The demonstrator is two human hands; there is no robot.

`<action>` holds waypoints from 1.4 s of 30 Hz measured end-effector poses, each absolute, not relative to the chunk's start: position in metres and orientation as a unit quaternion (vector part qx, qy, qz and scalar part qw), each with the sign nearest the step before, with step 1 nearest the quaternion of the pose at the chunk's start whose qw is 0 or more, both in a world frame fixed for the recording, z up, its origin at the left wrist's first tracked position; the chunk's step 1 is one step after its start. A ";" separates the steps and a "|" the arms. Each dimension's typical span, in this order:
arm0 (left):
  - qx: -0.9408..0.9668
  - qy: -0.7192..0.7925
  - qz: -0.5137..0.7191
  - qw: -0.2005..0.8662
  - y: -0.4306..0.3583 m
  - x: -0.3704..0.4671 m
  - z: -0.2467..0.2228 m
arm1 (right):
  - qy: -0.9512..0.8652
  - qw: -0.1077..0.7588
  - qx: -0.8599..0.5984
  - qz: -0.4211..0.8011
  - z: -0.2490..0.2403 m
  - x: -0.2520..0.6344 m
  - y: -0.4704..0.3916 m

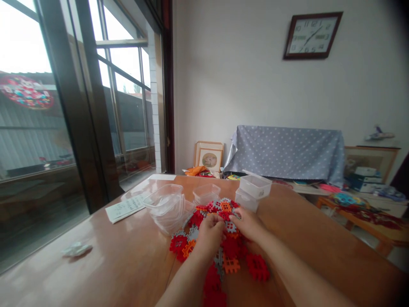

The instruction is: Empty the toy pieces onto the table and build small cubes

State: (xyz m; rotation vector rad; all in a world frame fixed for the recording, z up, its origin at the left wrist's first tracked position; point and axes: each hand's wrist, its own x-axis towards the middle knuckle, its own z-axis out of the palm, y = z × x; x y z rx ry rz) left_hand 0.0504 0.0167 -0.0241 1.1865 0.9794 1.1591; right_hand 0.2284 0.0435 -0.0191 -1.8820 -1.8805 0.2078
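Red, orange and grey interlocking plastic pieces (231,247) with notched edges lie in a heap on the wooden table, around and below both hands. My left hand (211,232) is closed in a pinch at the left edge of a red notched piece (225,215) over the heap. From the right, my right hand (246,222) grips the same piece between thumb and fingers. Partly covered by the fingers, its exact joining to neighbouring pieces cannot be made out. One red square piece (257,267) lies apart, near my right forearm.
Clear plastic tubs (166,209) stand stacked left of the heap, with another tub (206,194) behind it. White boxes (254,187) are stacked at the back right. A written paper pad (124,208) and a crumpled wrapper (76,249) lie on the table (128,273) at left.
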 end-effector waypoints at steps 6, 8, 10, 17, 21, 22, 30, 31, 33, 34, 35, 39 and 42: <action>0.476 0.423 0.504 0.583 0.012 0.046 -0.015 | -0.667 0.171 -0.725 0.033 -0.020 0.212 0.066; 0.476 0.420 0.506 0.584 0.012 0.045 -0.013 | -0.670 0.156 -0.726 0.029 -0.022 0.209 0.069; 0.473 0.416 0.509 0.587 0.012 0.046 -0.014 | -0.672 0.149 -0.725 0.022 -0.023 0.208 0.070; 0.472 0.411 0.507 0.592 0.015 0.049 -0.024 | -0.669 0.185 -0.719 -0.027 -0.017 0.217 0.054; 0.450 0.398 0.484 0.636 0.011 0.049 -0.021 | -0.716 0.267 -0.643 -0.060 -0.014 0.223 0.026; 0.438 0.387 0.475 0.658 0.010 0.049 -0.020 | -0.734 0.295 -0.608 -0.073 -0.015 0.224 0.017; 0.400 0.302 0.420 0.756 0.004 0.055 -0.025 | -0.791 0.317 -0.519 -0.070 -0.019 0.232 -0.042; 0.402 0.302 0.419 0.756 0.002 0.056 -0.025 | -0.787 0.320 -0.524 -0.064 -0.021 0.235 -0.045; 0.413 0.308 0.413 0.751 0.000 0.059 -0.027 | -0.776 0.328 -0.536 -0.052 -0.024 0.242 -0.049; 0.425 0.312 0.406 0.747 -0.001 0.061 -0.028 | -0.770 0.332 -0.543 -0.047 -0.027 0.245 -0.051; 0.439 0.315 0.398 0.742 -0.002 0.062 -0.028 | -0.764 0.334 -0.551 -0.042 -0.029 0.249 -0.053; 0.488 0.331 0.362 0.722 -0.006 0.068 -0.030 | -0.753 0.336 -0.566 -0.015 -0.035 0.261 -0.059; 0.502 0.342 0.341 0.718 -0.008 0.070 -0.031 | -0.753 0.329 -0.570 -0.007 -0.034 0.268 -0.061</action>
